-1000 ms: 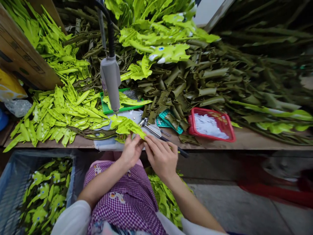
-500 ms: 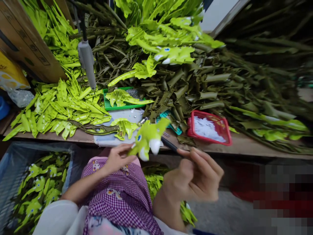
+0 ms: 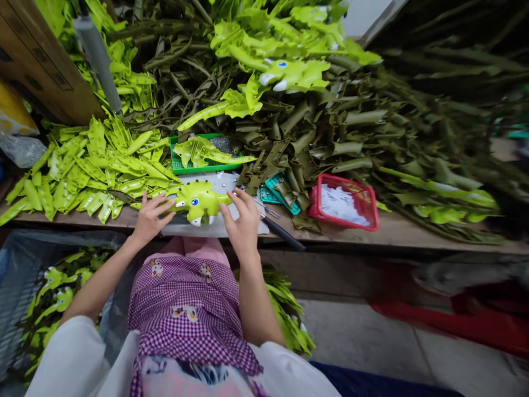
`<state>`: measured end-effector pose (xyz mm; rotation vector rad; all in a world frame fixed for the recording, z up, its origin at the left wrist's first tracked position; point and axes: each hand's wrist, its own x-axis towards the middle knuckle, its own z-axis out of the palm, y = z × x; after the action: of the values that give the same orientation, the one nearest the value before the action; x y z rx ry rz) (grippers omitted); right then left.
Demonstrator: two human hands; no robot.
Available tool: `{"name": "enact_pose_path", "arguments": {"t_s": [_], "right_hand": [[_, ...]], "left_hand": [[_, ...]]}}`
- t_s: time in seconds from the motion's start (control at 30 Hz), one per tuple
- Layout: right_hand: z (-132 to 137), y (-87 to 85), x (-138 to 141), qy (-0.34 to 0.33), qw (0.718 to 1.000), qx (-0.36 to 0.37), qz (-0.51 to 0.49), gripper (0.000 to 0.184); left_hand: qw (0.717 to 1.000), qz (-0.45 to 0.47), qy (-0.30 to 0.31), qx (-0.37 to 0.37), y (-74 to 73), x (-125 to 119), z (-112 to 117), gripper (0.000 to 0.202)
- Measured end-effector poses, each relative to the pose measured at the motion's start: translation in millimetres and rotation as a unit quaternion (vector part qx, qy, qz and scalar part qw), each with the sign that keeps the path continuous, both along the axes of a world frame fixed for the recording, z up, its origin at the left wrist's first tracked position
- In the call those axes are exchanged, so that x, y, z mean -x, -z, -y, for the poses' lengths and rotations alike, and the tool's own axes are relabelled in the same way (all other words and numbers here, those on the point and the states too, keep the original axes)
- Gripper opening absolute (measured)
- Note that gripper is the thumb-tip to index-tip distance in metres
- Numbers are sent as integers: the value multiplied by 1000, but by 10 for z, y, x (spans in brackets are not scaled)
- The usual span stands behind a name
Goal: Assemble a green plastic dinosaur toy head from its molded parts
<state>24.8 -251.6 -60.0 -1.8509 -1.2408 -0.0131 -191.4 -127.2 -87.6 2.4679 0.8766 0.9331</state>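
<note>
A lime-green plastic dinosaur toy with a blue eye and white horn tips lies on the white mat at the bench edge. My left hand has its fingers on the toy's left end. My right hand grips the other end between thumb and fingers. Beside my right hand, a tool with a black handle rests on the bench edge. Behind the toy, a green tray carries another green half shell and small metal bits.
A grey power screwdriver hangs at upper left above piled green parts. Dark olive parts heap across the bench. A red basket with white pieces stands right. A blue crate with assembled toys sits below left.
The toy has come down onto the mat and now lies between both hands. My right hand has let go of the black-handled tool, now on the bench. The hanging screwdriver has swung left.
</note>
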Motion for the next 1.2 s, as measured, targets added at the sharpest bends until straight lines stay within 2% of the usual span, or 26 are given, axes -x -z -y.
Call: {"name": "enact_pose_path", "arguments": {"t_s": [0.03,0.1,0.2,0.37,0.53,0.7,1.07,1.2], "right_hand": [[5,153,-46,-2,1000,18,-5,40],[-1,354,-105,-17,999,36,-23,45],[-48,462,-160,-32,998,40,-45,49],[-97,519,-242,-52,997,44,-30,48],[-96,581,-236,-46,997,51,-31,47],[-105,619,-229,-44,996,58,-41,48],[-94,654,-236,-42,995,93,12,45],[-54,588,-245,-38,991,119,48,42]], "left_hand": [[1000,3,-2,5,17,-33,7,25],[1000,10,-10,16,39,-100,16,24],[999,20,-14,35,72,-172,17,23],[999,22,-14,35,175,-184,17,24],[999,0,-13,36,250,-166,17,26],[999,-6,-5,35,264,-158,8,26],[999,-9,17,50,279,-120,-20,29],[997,-37,39,61,232,-116,-83,28]]}}
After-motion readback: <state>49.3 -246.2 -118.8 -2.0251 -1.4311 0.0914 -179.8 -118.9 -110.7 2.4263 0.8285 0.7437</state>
